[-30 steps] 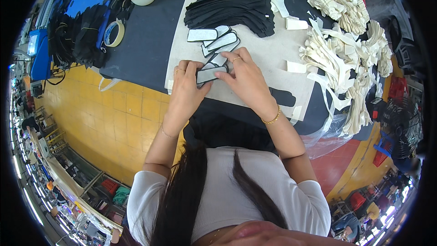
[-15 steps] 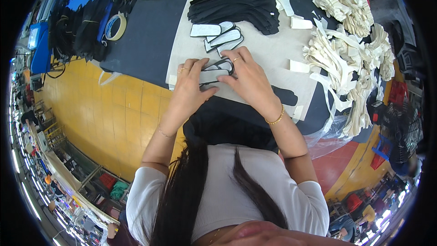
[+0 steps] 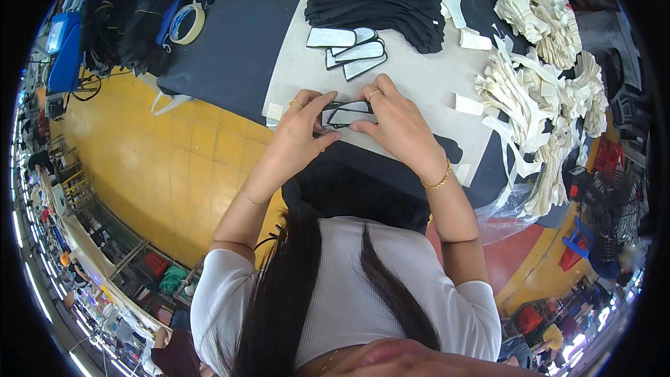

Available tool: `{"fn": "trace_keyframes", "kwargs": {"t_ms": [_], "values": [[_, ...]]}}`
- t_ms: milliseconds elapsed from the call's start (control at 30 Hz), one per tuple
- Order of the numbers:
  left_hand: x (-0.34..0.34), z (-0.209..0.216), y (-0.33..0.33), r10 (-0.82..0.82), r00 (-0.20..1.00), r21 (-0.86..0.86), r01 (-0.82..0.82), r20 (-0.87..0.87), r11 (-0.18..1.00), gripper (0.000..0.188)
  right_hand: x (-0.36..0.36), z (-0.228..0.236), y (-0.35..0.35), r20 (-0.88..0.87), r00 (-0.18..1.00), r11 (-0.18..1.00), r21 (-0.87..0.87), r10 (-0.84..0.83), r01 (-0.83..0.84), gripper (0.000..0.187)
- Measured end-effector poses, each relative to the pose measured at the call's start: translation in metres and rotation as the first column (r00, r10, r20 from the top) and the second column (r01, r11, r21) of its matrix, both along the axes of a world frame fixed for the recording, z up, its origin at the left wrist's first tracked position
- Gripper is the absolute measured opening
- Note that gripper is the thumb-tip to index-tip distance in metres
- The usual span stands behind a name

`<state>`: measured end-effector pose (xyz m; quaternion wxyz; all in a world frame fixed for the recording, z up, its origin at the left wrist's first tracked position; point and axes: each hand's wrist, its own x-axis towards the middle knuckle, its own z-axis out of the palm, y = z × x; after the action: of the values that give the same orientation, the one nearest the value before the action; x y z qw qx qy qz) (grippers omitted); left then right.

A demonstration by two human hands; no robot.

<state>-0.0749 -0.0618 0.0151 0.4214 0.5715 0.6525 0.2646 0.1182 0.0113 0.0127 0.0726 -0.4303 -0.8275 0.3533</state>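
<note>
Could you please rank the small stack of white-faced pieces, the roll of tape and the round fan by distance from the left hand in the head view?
1. Stack of white-faced pieces, just beyond the left hand.
2. Roll of tape, far left on the table.
3. Round fan, far right, off the table.

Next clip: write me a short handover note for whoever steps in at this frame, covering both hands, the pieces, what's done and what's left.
Left hand and right hand: both pinch one black-edged white piece from either end, over the beige work sheet.
Done, by the look of it: a few similar black-edged pieces lie fanned out farther up the sheet.
Probably left: a stack of black cut pieces behind them.
To the right, a heap of cream strips. A tape roll lies far left.
</note>
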Motion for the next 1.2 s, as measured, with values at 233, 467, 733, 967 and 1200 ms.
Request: {"fn": "trace_keyframes", "kwargs": {"t_ms": [233, 467, 733, 967, 1200], "values": [[0.005, 0.001, 0.001, -0.082, 0.981, 0.165, 0.112, -0.177, 0.98, 0.047, 0.004, 0.002, -0.005, -0.104, 0.994, 0.991, 0.134, 0.042, -0.028, 0.037], [0.005, 0.001, 0.007, -0.079, 0.962, 0.103, 0.109, -0.262, 0.989, 0.041, 0.009, 0.0, -0.005, -0.125, 0.992, 0.994, 0.102, -0.037, 0.05, 0.041], [0.006, 0.0, 0.007, -0.034, 0.995, 0.137, 0.047, -0.096, 0.989, 0.051, 0.012, 0.003, -0.012, -0.176, 0.984, 0.992, 0.114, -0.026, 0.047, 0.026], [-0.01, 0.008, 0.013, -0.156, 0.971, 0.052, 0.168, -0.179, 0.984, 0.059, 0.009, 0.005, -0.027, -0.136, 0.978, 0.987, -0.056, -0.157, 0.151, 0.035], [-0.012, 0.003, 0.03, -0.3, 0.924, 0.007, 0.31, -0.238, 0.951, 0.056, 0.005, -0.002, -0.033, -0.079, 0.977, 0.973, 0.107, -0.198, 0.205, 0.041]]}}
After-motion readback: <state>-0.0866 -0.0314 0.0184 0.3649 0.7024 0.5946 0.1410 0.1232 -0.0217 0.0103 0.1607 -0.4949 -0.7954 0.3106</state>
